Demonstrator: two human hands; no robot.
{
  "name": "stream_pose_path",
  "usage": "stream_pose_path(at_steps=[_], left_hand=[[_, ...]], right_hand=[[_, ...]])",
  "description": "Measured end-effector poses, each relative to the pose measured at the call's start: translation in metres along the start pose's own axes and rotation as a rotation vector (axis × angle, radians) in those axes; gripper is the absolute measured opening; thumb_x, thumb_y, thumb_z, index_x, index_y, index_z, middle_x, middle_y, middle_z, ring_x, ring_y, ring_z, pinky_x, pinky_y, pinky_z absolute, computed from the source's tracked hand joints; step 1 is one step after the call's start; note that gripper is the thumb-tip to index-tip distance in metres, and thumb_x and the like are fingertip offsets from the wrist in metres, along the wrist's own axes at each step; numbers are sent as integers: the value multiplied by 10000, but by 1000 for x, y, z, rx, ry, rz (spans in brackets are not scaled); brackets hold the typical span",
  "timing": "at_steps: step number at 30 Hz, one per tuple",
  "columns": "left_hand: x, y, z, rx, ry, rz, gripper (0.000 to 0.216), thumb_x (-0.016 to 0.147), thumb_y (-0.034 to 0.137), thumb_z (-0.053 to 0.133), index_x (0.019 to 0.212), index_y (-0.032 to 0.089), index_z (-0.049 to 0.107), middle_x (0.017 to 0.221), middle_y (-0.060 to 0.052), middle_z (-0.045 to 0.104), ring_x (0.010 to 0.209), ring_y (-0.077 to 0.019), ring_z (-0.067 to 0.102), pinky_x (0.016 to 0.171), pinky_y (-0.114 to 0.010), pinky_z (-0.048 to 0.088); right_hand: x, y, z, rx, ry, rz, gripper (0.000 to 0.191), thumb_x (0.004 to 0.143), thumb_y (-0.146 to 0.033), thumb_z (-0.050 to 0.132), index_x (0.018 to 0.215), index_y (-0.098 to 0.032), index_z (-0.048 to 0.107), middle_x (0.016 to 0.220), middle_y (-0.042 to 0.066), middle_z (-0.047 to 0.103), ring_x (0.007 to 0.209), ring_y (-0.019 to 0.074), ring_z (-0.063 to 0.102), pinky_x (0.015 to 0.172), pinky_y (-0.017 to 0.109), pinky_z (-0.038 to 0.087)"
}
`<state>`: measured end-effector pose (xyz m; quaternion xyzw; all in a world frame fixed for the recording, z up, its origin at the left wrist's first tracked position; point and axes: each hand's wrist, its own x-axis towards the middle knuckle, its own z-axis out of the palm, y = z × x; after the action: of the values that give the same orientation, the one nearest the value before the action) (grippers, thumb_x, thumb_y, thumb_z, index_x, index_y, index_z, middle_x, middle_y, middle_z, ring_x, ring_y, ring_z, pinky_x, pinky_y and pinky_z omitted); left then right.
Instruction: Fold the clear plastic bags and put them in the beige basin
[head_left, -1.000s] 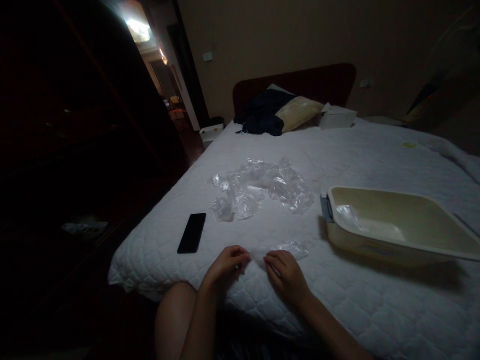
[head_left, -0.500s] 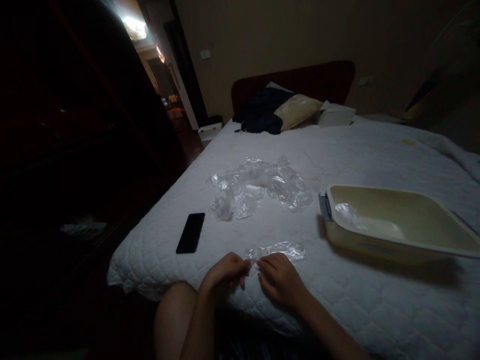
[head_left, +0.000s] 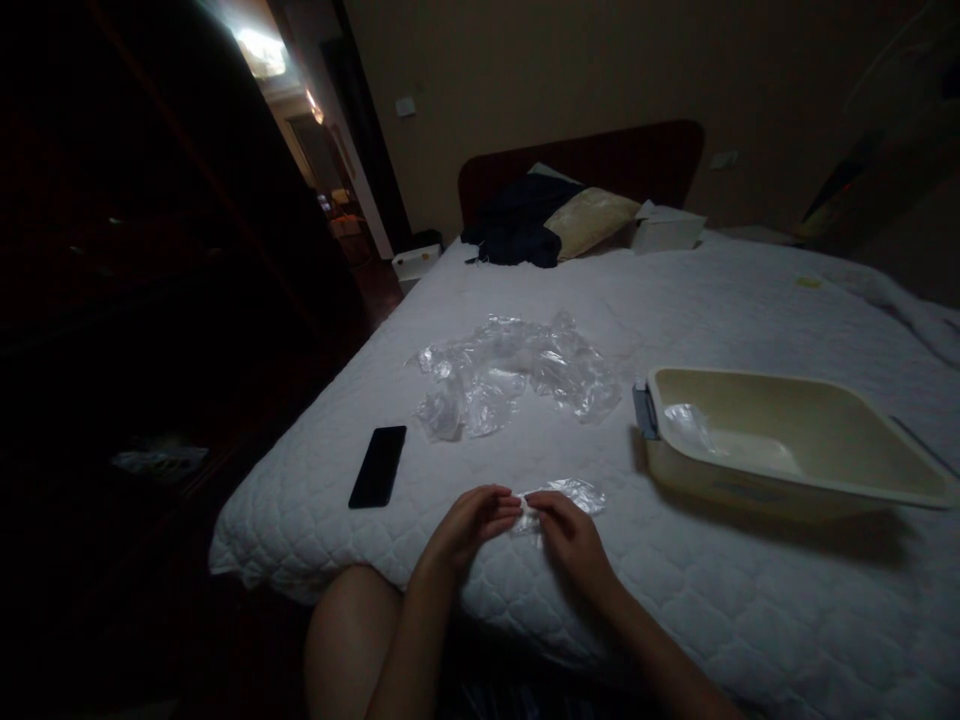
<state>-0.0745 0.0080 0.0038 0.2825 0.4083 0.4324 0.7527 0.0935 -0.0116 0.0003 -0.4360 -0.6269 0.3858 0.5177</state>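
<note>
On the near edge of a white quilted bed [head_left: 750, 600] lies a small clear plastic bag [head_left: 561, 497]. My left hand [head_left: 469, 525] and my right hand [head_left: 571, 535] meet at the bag's near end, the fingertips of both pinched on the thin plastic. A larger heap of crumpled clear plastic bags [head_left: 514, 373] lies further out on the quilt. To the right sits a cream plastic tub [head_left: 787, 445] with one clear bag [head_left: 690, 425] inside it.
A black phone [head_left: 377, 465] lies flat on the bed, left of my hands. A dark garment [head_left: 514, 225], a yellowish pillow [head_left: 592, 220] and a white box [head_left: 667, 228] rest by the headboard. Left of the bed the room is dark, with a lit doorway [head_left: 262, 55] behind.
My two hands have come together and lifted slightly, their fingertips now pinching the near end of the small bag, which has been drawn closer between them. The view has shifted slightly.
</note>
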Motion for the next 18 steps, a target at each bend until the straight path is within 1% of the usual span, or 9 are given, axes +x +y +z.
stream_pose_path(at_steps=[3,4,6,8,13,16,18], left_hand=[[2,1,-4,-24,13,-36,176,755,238,540,845,91,577,906,-150,648,886,-215,616,833,-317,455],[2,2,-4,-29,19,-55,176,757,238,535,846,91,574,915,-152,646,892,-214,615,825,-308,460],[2,3,-5,-40,32,-95,181,760,242,529,848,90,572,928,-154,641,897,-212,614,806,-290,469],[3,4,-6,-58,40,-127,191,761,252,523,843,87,571,936,-153,638,900,-213,614,790,-279,475],[1,9,-8,-100,29,-164,213,769,268,499,837,79,569,949,-159,631,881,-216,619,766,-285,480],[0,15,-9,-121,37,-197,218,777,268,471,833,76,558,938,-166,633,844,-223,630,736,-310,487],[-1,18,-10,-126,45,-210,218,775,269,467,845,79,551,918,-159,636,820,-226,635,706,-319,494]], right_hand=[[9,4,-4,334,69,428,209,721,-282,552,888,-173,615,925,82,660,904,209,608,811,370,478],[12,5,-8,441,79,540,221,708,-291,564,883,-164,611,920,89,663,908,214,613,806,364,487],[17,9,-20,598,104,677,207,700,-285,565,855,-154,605,903,102,668,916,218,616,806,352,497],[20,11,-35,671,138,733,167,701,-262,556,818,-151,601,889,110,669,924,220,615,812,342,500],[22,16,-70,768,277,835,92,699,-181,531,759,-144,589,864,117,664,907,200,620,802,291,512],[21,18,-78,836,309,861,94,681,-145,532,755,-137,589,865,117,660,889,189,623,778,271,520],[19,20,-78,847,310,834,99,680,-155,540,761,-136,593,856,110,659,873,187,624,756,271,524]])
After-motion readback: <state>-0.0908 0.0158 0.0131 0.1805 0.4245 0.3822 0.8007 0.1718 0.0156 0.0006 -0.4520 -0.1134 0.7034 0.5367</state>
